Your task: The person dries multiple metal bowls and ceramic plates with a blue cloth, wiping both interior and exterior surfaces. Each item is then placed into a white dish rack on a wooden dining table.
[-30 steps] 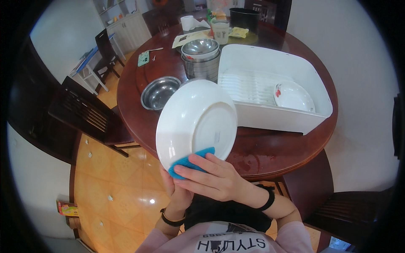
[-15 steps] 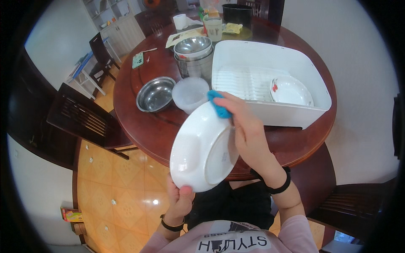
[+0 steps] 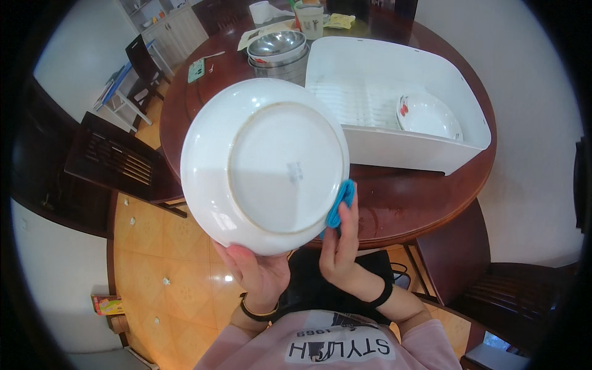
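A white round plate (image 3: pixel 287 163) is held up in front of me with its underside and foot ring facing me. My left hand (image 3: pixel 259 274) grips its lower rim, thumb on the underside and fingers behind. At the plate's lower right edge, my right hand (image 3: pixel 346 246) presses a folded blue cloth (image 3: pixel 341 205) against the rim. The plate hides part of the table behind it, with the steel basin and translucent bowl seen earlier.
On the round dark red table (image 3: pixel 394 209), a white dish rack box (image 3: pixel 394 145) holds white plates with a red pattern (image 3: pixel 431 117). Stacked bowls (image 3: pixel 277 48) stand left of it. A phone (image 3: pixel 196 70) lies farther left. Wooden chairs (image 3: pixel 120 157) flank the table.
The plate has been raised and turned so its whole underside faces me. My right hand with the cloth has moved from the plate's top edge down to its lower right edge.
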### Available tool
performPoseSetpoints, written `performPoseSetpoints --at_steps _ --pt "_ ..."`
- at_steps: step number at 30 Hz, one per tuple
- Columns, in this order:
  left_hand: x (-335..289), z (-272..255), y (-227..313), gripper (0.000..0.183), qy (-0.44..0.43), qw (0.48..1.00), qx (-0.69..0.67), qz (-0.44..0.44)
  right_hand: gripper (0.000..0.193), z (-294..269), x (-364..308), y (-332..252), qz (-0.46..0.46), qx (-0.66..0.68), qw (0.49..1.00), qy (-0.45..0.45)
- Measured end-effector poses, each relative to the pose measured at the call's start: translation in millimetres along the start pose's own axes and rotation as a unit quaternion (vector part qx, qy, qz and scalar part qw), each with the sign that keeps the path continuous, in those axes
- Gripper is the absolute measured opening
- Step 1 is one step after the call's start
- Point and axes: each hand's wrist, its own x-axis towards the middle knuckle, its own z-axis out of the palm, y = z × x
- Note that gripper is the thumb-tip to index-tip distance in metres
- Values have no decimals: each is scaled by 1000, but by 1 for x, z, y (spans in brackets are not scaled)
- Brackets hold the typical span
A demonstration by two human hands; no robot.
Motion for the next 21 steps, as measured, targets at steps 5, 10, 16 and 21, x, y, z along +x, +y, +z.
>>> performPoseSetpoints --at_steps 5,10,16,21 --pt "-1 7 -2 61 13 1000 26 -3 53 10 -14 -9 -79 -11 997 -12" --pt "4 7 0 55 21 989 148 9 33 17 -12 -18 -211 -151 965 -41" --pt "16 0 2 52 4 990 -60 -126 36 19 -15 6 -252 -165 954 -9" --pt "18 -5 -5 56 34 984 -114 -130 48 10 -18 10 -96 -26 995 31"
